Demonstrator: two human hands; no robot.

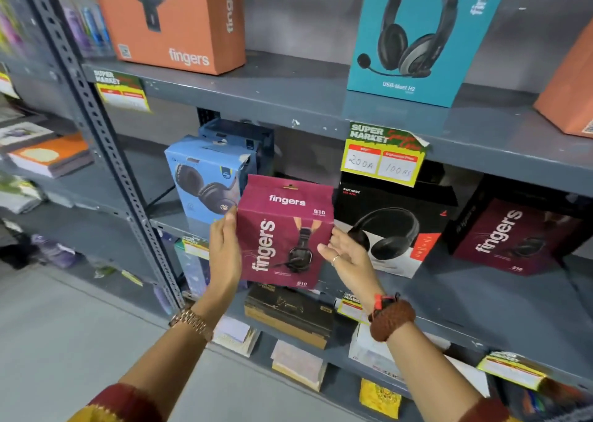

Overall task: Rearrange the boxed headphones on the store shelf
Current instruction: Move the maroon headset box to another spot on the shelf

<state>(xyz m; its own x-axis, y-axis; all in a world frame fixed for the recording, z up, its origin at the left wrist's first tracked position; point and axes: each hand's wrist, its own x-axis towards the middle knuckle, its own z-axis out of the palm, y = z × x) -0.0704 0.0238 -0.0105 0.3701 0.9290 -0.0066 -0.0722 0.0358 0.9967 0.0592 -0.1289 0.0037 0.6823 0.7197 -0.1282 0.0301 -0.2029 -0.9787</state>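
Note:
A maroon "fingers" S10 headphone box is held upright in front of the middle shelf. My left hand grips its left edge and my right hand grips its right edge. A light blue headphone box stands on the shelf just left of it, with a dark blue box behind. To the right stand a black and white Rockerz box and a dark maroon "fingers" box. An orange box and a teal USB headset box stand on the upper shelf.
A grey perforated upright bounds the shelf unit on the left. Yellow price tags hang from the shelf edges. The lower shelf holds a black and gold box and paper pads. Books lie on the neighbouring shelves at far left. Another orange box sits at upper right.

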